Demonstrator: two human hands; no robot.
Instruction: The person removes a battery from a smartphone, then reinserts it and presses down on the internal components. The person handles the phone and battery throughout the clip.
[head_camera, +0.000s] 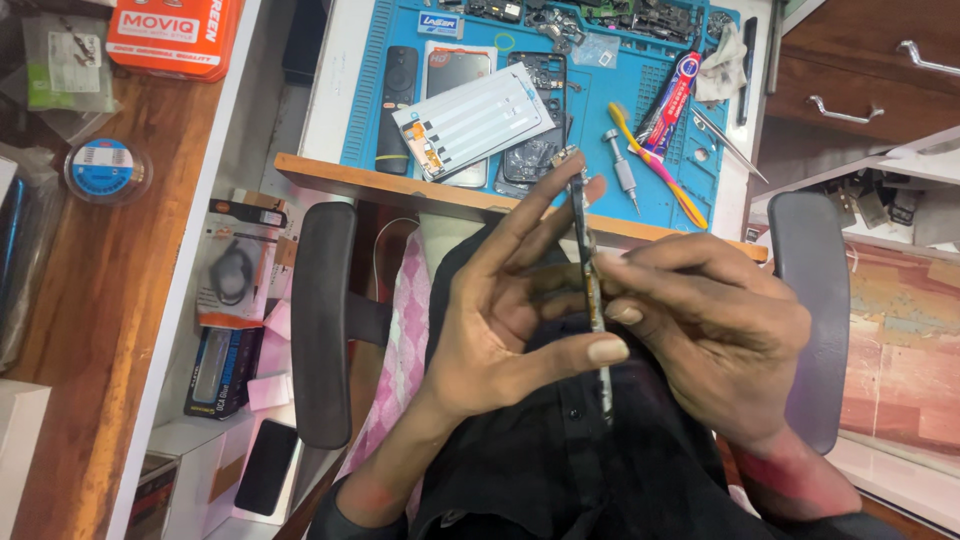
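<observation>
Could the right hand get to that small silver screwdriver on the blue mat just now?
Probably not right away. The right hand and the left hand are both pinching a thin phone part edge-on between them. The screwdriver lies uncovered on the blue mat just beyond, so the path looks free once the hand lets go.

Work mat (365, 120) – blue. Toothbrush (660, 165) – yellow and pink. Cloth (400, 350) – pink-and-white check. Box (175, 35) – orange. Chair armrests (322, 320) – dark grey. Desk edge (380, 185) – wood brown.
</observation>
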